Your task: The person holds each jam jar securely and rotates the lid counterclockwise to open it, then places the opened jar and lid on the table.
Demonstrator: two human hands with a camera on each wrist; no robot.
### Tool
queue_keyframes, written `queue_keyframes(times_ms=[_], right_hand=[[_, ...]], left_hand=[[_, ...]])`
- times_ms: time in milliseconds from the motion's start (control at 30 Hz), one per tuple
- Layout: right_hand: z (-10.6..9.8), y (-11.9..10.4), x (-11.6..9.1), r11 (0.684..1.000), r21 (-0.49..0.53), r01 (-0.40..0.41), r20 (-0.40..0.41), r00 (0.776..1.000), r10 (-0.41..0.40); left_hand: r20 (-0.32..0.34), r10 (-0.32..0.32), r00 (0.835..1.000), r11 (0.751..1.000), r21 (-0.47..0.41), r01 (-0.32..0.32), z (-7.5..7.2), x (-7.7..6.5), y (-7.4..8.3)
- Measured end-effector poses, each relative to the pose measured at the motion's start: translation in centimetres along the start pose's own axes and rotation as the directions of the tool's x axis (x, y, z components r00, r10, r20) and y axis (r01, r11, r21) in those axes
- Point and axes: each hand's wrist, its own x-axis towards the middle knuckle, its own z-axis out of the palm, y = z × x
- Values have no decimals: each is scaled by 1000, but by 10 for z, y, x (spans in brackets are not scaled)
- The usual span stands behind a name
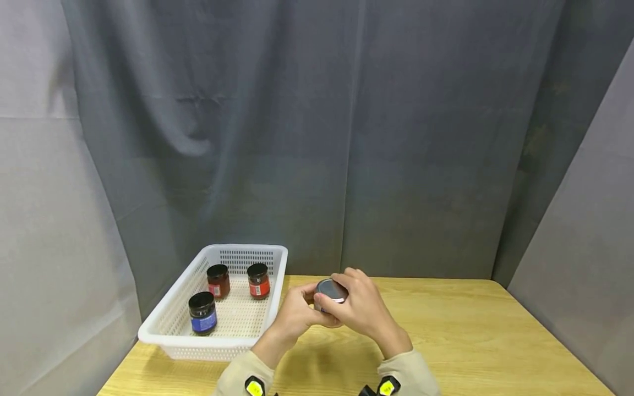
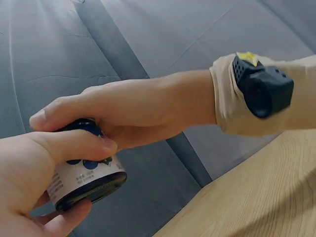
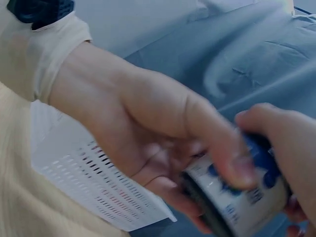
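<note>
Both hands hold one small jar (image 1: 331,290) above the table, its dark round end facing up toward the head camera. My left hand (image 1: 296,314) grips it from the left, with the thumb across a pale label showing blue berries (image 2: 85,178). From the right, my right hand (image 1: 364,305) has its thumb and fingers around the upper part of the jar. In the right wrist view the jar (image 3: 242,207) is tilted, and the fingers hide much of it. Whether the end facing up is the lid or the base, I cannot tell.
A white perforated basket (image 1: 168,340) stands left of the hands on the wooden table (image 1: 460,335). Inside it are a blue-labelled jar (image 1: 203,313) and two red-labelled jars, one back left (image 1: 218,281) and one back right (image 1: 258,281). Grey cloth (image 1: 421,137) hangs behind.
</note>
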Motion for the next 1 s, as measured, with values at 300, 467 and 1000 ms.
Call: queue_keyframes(times_ms=[300,467,1000], right_hand=[[-3,-5,-5,995,-80,-53,21,998,55],[-1,-4,-7,998,9,-55,11,998,55],[-3,-9,0,997,74,-12,20,1000,10]], left_hand=[[-78,-8,997,996,87,14,-1,-2,-1],[-71,-2,997,993,121,10,-1,-2,-2],[-125,39,991,978,207,-12,-6,0,2]])
